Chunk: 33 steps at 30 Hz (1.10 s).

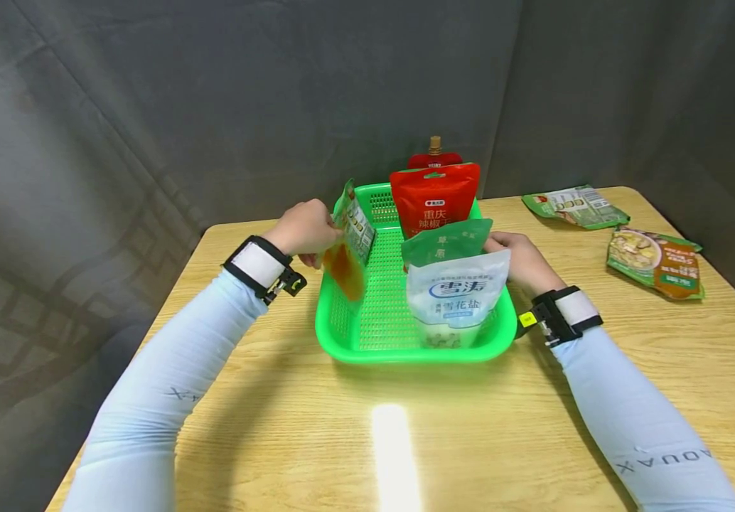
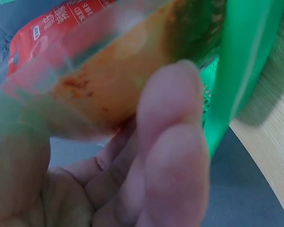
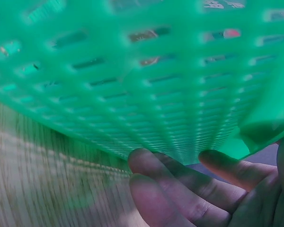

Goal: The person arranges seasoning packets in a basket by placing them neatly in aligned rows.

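Observation:
In the head view, my left hand (image 1: 306, 227) pinches a clear pouch with orange contents (image 1: 345, 274) over the left side of the green basket (image 1: 415, 353). The pouch is blurred there; in the left wrist view its orange filling (image 2: 113, 75) shows between thumb and fingers. Just behind it stands a green packet with a white label (image 1: 360, 226). My right hand (image 1: 517, 263) grips the basket's right rim, partly hidden by pouches. Its fingers (image 3: 170, 194) lie against the outer slotted wall in the right wrist view.
Inside the basket stand a white salt pouch (image 1: 457, 295), a green pouch (image 1: 447, 242), a red pouch (image 1: 434, 199) and a red spouted pouch (image 1: 434, 159). Two food packets, one green (image 1: 575, 206) and one brown and green (image 1: 655, 262), lie on the table's right. A grey curtain (image 1: 278, 107) hangs behind.

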Available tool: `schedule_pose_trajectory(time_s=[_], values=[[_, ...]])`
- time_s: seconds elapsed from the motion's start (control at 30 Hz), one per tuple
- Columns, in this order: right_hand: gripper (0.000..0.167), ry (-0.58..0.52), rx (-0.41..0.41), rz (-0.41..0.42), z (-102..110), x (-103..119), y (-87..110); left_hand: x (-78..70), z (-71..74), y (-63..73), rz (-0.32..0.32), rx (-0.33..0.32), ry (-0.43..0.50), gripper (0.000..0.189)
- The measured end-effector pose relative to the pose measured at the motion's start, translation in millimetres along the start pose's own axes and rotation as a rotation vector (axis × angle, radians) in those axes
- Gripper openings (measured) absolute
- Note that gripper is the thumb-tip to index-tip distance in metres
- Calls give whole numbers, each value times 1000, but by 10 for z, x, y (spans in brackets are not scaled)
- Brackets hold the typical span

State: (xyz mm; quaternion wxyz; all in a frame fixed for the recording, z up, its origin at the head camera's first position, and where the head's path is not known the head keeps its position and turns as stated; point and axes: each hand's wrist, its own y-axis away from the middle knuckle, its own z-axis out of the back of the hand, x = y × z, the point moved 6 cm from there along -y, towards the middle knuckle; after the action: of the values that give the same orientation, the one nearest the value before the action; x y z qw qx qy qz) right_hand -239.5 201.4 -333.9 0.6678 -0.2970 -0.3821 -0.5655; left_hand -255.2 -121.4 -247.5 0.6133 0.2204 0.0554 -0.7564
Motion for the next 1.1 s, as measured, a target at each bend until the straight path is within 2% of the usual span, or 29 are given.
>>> schedule_pose_trajectory(time_s=[0.17,0.67,1.1], values=[[48,-9,-3,0,3,-12,-2,70,23,-16,15,-14,1,33],[48,3,2,-12,1,-22,-14,194,38,-24,38,-38,102,29],[49,-11,7,-18,-2,-20,-15,219,30,-3,36,-3,131,31]])
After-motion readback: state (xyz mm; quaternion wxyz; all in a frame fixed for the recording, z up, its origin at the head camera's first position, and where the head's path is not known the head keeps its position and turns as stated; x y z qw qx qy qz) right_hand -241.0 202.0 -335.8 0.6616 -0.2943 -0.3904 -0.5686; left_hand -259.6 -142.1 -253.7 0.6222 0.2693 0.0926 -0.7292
